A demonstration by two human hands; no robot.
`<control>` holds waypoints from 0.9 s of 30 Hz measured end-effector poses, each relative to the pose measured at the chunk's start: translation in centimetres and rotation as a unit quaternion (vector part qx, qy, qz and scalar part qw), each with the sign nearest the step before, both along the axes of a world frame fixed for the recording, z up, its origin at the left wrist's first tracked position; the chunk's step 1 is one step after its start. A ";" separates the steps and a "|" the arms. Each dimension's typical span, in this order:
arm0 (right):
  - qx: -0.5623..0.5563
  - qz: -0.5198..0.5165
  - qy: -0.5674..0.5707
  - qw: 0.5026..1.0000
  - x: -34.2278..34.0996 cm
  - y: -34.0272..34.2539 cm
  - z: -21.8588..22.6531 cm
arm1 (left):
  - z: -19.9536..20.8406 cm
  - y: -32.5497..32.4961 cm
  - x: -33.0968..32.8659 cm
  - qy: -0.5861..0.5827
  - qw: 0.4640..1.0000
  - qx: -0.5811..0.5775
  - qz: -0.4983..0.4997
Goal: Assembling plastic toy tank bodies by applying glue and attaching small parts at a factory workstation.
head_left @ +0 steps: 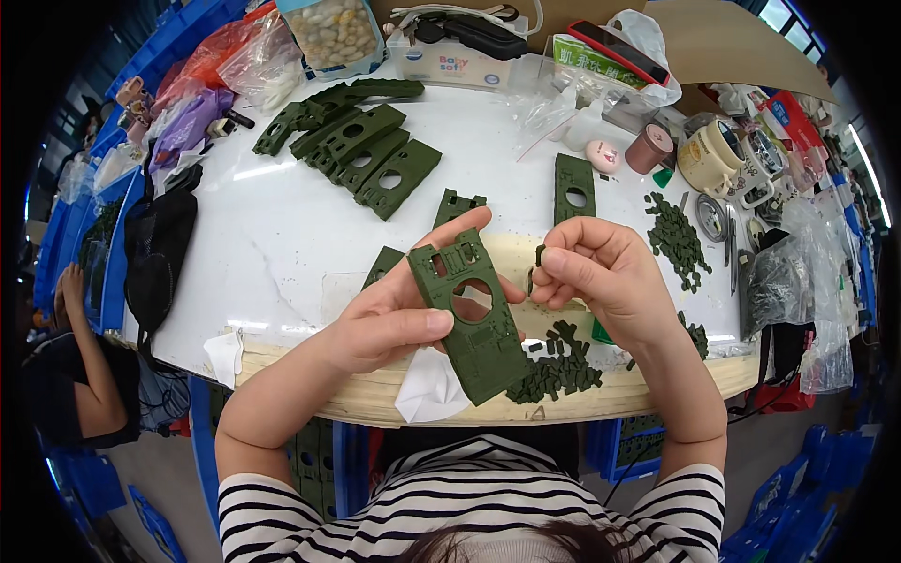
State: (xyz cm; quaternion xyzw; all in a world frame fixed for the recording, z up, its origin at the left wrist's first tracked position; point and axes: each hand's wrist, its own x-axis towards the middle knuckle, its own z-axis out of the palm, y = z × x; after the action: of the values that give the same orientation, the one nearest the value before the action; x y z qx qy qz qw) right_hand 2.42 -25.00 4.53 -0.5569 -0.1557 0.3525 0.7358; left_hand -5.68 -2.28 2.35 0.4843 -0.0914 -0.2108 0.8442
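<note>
My left hand (pixel 371 324) grips a green plastic model hull part (pixel 493 357), with the thumb on its near face and the fingers behind. Through the part's large round hole, some of my fingers show. Close beside its right edge, my right hand (pixel 610 277) pinches a small dark green piece (pixel 538 261) between thumb and fingertips. Below the hands lies a heap of small dark green pieces (pixel 563 371) at the table's near edge. Farther right is a second heap of such pieces (pixel 678 235). Beyond my hands, another hull part (pixel 574 183) lies flat.
Overlapping green hull parts (pixel 399 178) cover the back left of the white table (pixel 249 216). White paper (pixel 432 387) lies at the near edge, a black cloth item (pixel 160 249) at left. Cups (pixel 709 159), a spool (pixel 649 148) and a phone (pixel 619 52) stand or lie back right. Another person's arm (pixel 89 347) shows far left.
</note>
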 end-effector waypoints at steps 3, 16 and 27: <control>-0.004 -0.009 -0.027 1.000 -0.2 0.1 0.0 | 0.4 -0.5 -0.2 -0.004 1.000 0.009 -0.001; -0.083 -0.070 -0.350 0.931 -2.8 1.6 0.0 | -1.6 -1.3 -0.6 -0.095 0.994 0.024 -0.041; -0.088 -0.094 -0.382 0.915 -3.0 2.0 -0.8 | -2.4 -1.6 -0.3 -0.172 0.982 0.067 -0.040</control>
State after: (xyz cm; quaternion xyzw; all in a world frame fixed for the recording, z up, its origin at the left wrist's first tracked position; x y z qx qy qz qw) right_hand -0.61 -22.99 3.68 -0.7237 -0.3403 0.0540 0.5980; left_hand -5.94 -3.93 -0.04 0.5652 -0.2401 -0.1635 0.7721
